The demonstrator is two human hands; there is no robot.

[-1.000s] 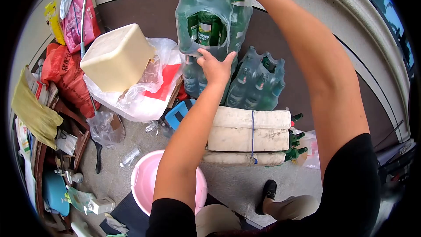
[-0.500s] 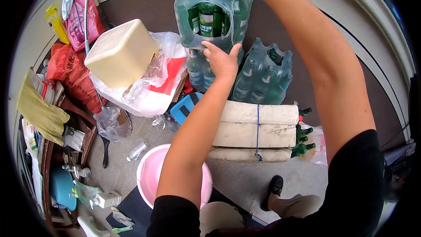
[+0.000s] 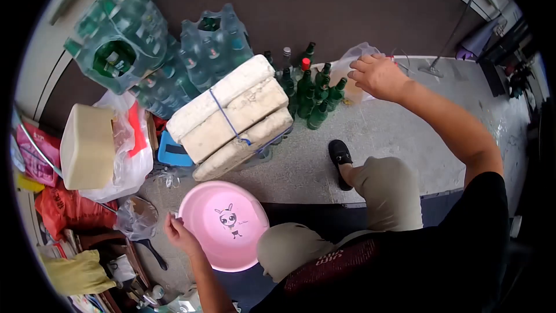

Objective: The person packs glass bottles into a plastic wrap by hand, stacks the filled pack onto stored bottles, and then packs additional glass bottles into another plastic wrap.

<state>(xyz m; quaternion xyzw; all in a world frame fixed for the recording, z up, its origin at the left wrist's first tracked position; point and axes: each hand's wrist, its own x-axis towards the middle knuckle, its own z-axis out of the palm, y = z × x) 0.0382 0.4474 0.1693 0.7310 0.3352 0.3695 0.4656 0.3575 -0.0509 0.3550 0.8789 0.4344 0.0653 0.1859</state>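
Observation:
My left hand (image 3: pixel 180 235) hangs beside the left rim of a pink basin (image 3: pixel 200 249), its fingers loosely bent and holding nothing. A cartoon rabbit shows on the basin's floor. On the right, my right hand (image 3: pixel 379 76) is stretched out with its fingers apart, in front of a clear plastic bag (image 3: pixel 353 55). Whether it touches the bag I cannot tell. Just left of that hand stand several green glass bottles (image 3: pixel 317 115), one with a red cap. Shrink-wrapped bottle packs (image 3: pixel 119 32) are stacked at the upper left, with another wrapped pack (image 3: pixel 214 52) beside them.
White foam slabs (image 3: pixel 231 119) tied with blue cord lie between the packs and the basin. A cream plastic tub (image 3: pixel 90 145), a red bag (image 3: pixel 69 208) and a yellow cloth (image 3: pixel 78 272) crowd the left side. A long-handled tool (image 3: pixel 431 69) leans at the back right.
Both hands have left the upper wrapped pack, which now stands on the stack. My left hand came down by the basin; my right swung right toward the loose bottles. The view turned right.

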